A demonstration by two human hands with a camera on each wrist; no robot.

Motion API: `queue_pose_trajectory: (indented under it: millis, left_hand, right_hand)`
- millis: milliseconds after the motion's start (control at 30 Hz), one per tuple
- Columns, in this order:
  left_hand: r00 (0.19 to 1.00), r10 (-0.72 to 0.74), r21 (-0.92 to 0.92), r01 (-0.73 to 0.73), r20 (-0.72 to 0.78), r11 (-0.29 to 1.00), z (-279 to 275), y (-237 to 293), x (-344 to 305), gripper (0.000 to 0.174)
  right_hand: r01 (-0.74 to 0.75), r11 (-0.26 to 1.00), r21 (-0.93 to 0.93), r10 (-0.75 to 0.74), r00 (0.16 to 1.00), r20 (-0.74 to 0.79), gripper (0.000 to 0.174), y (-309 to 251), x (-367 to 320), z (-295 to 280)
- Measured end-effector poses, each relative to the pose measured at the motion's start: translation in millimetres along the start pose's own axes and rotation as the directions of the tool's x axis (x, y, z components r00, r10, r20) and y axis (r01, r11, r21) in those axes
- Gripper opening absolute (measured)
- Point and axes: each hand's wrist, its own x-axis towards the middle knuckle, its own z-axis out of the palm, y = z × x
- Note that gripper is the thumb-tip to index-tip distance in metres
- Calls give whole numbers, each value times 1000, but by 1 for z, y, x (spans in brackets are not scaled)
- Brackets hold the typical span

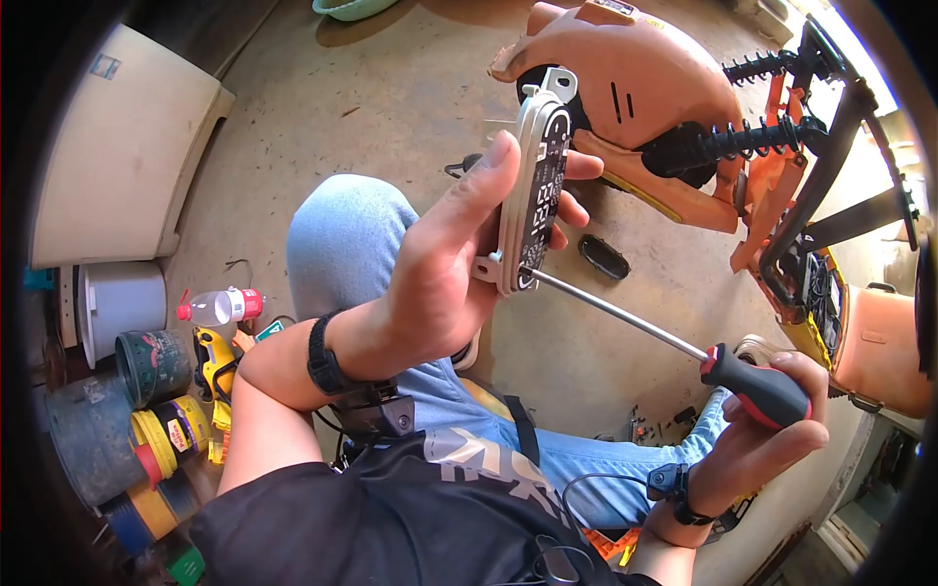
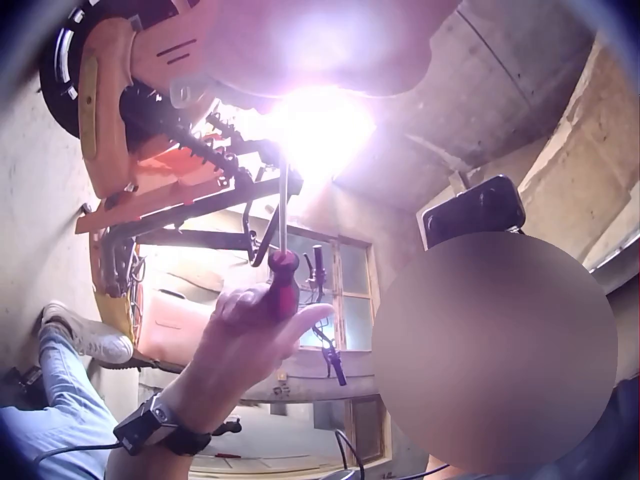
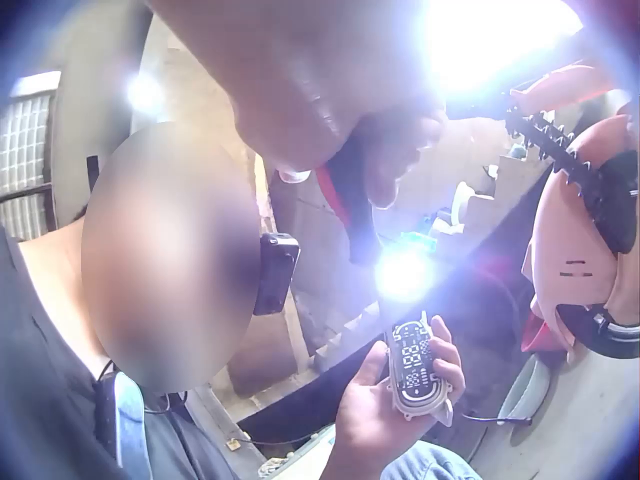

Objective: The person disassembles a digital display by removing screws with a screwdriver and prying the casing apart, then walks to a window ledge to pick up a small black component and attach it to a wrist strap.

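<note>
Concrete floor (image 1: 391, 107), stripped orange scooter (image 1: 645, 78): display panel (image 1: 540, 186), already off, gripped over knee by left hand (image 1: 440, 283) fingers; right hand (image 1: 772, 430) fingers clasp screwdriver (image 1: 674, 340) at its lower corner, screw work seemingly unfinished.

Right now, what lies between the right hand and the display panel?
Only the bare metal shaft of the screwdriver, running from the right hand to the lower end of the display panel; the head view shows it.

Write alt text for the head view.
A person's left hand holds a display panel upright while the right hand grips a screwdriver, its tip at the panel's lower corner. A partly dismantled orange scooter lies on the floor behind.
</note>
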Motion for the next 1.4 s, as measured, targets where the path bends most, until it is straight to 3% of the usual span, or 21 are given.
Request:
queue_pose_trajectory:
  millis: [133,300,933,1133,1233,1333,1400]
  left_hand:
    - [999,48,48,-49,9,998,-5,-1,2,59]
    - [997,78,82,-76,-19,994,-5,-2,3,59]
    - [996,82,73,-79,-43,994,-11,-2,3,55]
    - [997,-13,2,13,-80,1000,-13,-2,5,52]
    - [997,-25,-6,24,-69,1000,-13,-2,5,52]
    - [998,-19,-6,19,-68,1000,-13,-2,6,51]
    - [997,-19,-8,18,-71,1000,-13,-2,5,51]
  right_hand:
    - [-10,996,-84,18,996,91,86,-4,4,-1]
    - [-74,997,-4,74,989,127,75,-3,3,2]
    - [-43,999,26,40,993,115,67,-1,2,8]
    - [139,965,221,-182,965,189,60,-1,5,12]
    - [66,990,128,-85,985,148,68,-18,1,16]
    - [50,978,202,-79,987,139,80,0,0,9]
    - [3,988,153,-20,994,108,85,-2,-3,2]
